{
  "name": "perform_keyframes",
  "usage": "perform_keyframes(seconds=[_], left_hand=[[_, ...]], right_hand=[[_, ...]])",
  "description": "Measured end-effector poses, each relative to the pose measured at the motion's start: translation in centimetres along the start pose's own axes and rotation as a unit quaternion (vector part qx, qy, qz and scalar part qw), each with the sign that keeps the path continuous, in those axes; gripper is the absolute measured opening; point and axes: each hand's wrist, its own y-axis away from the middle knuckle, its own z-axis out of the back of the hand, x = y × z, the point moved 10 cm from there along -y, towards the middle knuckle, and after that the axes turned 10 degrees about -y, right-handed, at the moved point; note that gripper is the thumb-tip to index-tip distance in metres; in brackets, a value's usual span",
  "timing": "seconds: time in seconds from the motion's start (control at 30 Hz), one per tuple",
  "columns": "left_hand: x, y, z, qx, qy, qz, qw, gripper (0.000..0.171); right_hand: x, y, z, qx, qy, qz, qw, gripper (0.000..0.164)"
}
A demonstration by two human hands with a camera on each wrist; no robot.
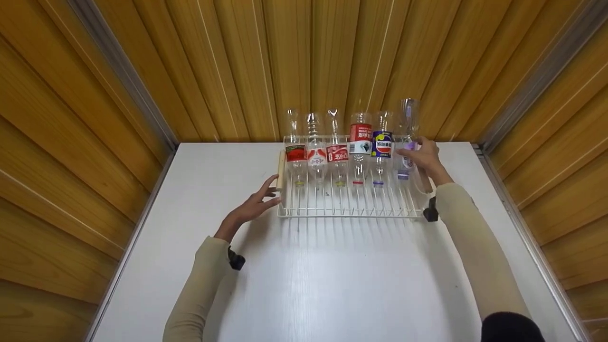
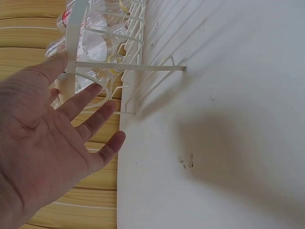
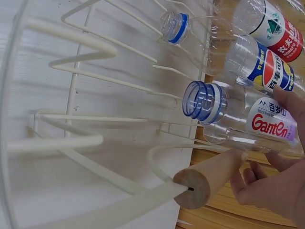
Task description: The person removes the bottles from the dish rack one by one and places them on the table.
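Note:
A white wire rack [image 1: 349, 216] with wooden side handles holds a row of clear, empty plastic bottles, necks toward the person. My right hand [image 1: 429, 159] grips the rightmost one, a Ganten water bottle [image 3: 238, 114] with a pink-and-white label and an uncapped purple-blue neck. In the right wrist view the thumb lies on the bottle's side, and the fingers are below it beside the right wooden handle [image 3: 209, 179]. My left hand [image 2: 52, 133] is at the left wooden handle [image 1: 281, 170], fingers spread and nearly straight, thumb side touching it.
Bottles with a red-and-white label [image 1: 360, 137], a blue Pepsi-like label [image 1: 382, 144] and several others lie to the left of the Ganten bottle. The rack stands on a white table [image 1: 332, 285], close to the back wood-panelled wall [image 1: 327, 57]. Similar walls flank both sides.

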Motion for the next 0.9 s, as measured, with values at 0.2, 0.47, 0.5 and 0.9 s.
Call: perform_keyframes(seconds=[0.2, 0.47, 0.5, 0.9], left_hand=[[-0.1, -0.3, 0.1, 0.004, 0.007, 0.003, 1.0, 0.078], [-0.3, -0.4, 0.2, 0.005, 0.011, 0.003, 0.9999, 0.076], [-0.4, -0.3, 0.2, 0.005, 0.013, 0.001, 0.9999, 0.076], [-0.7, 0.3, 0.5, 0.002, 0.017, -0.002, 0.9999, 0.075]], right_hand=[[1.0, 0.7, 0.3, 0.008, -0.017, 0.018, 1.0, 0.089], [2.5, 1.5, 0.4, 0.014, -0.022, 0.053, 0.998, 0.088], [2.7, 1.6, 0.3, 0.015, -0.023, 0.057, 0.998, 0.088], [6.1, 3.7, -0.8, 0.034, 0.003, 0.126, 0.991, 0.087]])
